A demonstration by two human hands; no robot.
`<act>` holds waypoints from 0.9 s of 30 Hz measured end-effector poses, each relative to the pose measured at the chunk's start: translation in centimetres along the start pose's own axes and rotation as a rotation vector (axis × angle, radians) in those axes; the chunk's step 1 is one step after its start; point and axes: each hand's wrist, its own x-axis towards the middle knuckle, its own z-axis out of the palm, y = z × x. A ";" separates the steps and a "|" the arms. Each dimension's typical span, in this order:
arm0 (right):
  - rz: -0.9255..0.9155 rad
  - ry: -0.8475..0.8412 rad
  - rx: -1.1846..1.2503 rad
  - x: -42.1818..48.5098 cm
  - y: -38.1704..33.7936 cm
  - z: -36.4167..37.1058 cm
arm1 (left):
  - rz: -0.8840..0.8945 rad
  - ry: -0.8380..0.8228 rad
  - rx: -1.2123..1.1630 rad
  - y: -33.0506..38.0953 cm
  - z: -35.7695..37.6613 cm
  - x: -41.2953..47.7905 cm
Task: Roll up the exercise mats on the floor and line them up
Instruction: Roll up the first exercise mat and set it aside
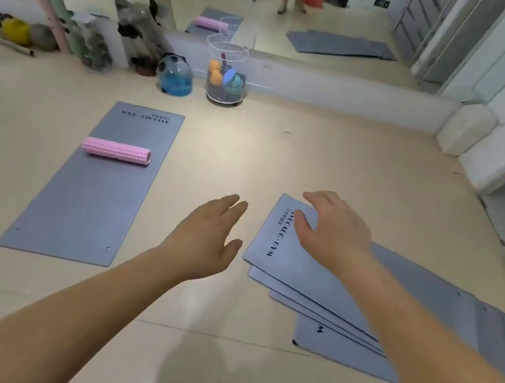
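A stack of several flat grey exercise mats [284, 256] lies fanned out on the floor at the right, printed text on the top one. My right hand [334, 227] hovers over the far end of the top mat, fingers spread, holding nothing. My left hand [208, 234] is open above the bare floor just left of the stack's edge. A single grey mat [88, 198] lies flat to the left, with a pink foam roller [117, 150] resting across it.
A wire basket [226, 78] of balls and a blue plastic container [175, 76] stand by the mirror wall ahead. Balls and gear sit at the far left. The mirror shows a person's legs. A white padded column [466, 129] stands at right.
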 end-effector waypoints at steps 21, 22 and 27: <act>0.210 -0.317 0.191 46.8 14.4 7.4 | -0.153 -0.318 -0.055 -12.4 3.1 48.9; 0.213 -0.326 0.186 49.3 15.0 7.1 | -0.146 -0.340 -0.051 -12.9 2.9 51.4; 0.261 -0.308 0.121 61.5 20.0 7.7 | -0.081 -0.428 -0.028 -16.1 3.9 66.2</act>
